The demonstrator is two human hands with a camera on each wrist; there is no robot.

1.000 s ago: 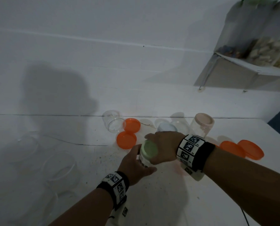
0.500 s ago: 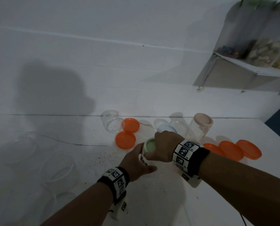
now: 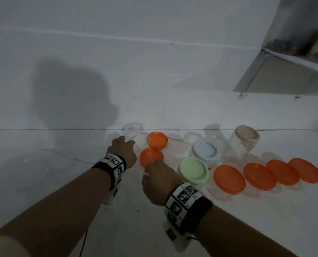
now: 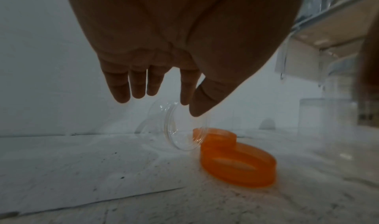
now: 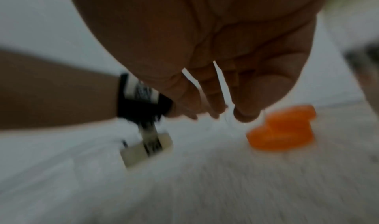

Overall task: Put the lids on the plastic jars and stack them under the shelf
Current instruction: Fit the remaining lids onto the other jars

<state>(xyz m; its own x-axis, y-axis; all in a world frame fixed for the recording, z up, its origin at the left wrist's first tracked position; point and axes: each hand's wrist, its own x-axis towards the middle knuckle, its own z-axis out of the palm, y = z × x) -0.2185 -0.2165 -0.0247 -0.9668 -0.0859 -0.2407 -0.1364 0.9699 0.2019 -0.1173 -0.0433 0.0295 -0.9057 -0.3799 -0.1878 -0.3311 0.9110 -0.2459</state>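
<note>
A clear lidless jar (image 3: pixel 134 134) (image 4: pixel 184 130) lies on its side at the back of the white table (image 3: pixel 117 219). My left hand (image 3: pixel 128 142) (image 4: pixel 164 101) hovers at its rim with fingers straight, gripping nothing. Two orange lids (image 3: pixel 157 142) (image 3: pixel 150 156) (image 4: pixel 238 164) lie beside the jar. My right hand (image 3: pixel 154 162) (image 5: pixel 221 114) reaches over the nearer lid with loosely hanging, empty fingers; that view is blurred. A green-lidded jar (image 3: pixel 194 169) stands free to the right of it. Behind it stand a blue-lidded jar (image 3: pixel 205 152) and a beige-lidded jar (image 3: pixel 246 140).
Several more orange lids (image 3: pixel 259 174) sit in a row on the right of the table. A wall shelf (image 3: pixel 284 58) with filled containers hangs at the upper right. Large clear containers (image 3: pixel 30 164) show dimly at the left. The wall rises right behind the jars.
Both hands have let go of the green-lidded jar, which now stands by the blue-lidded one. The left hand moved to the lying clear jar, the right hand to the orange lids.
</note>
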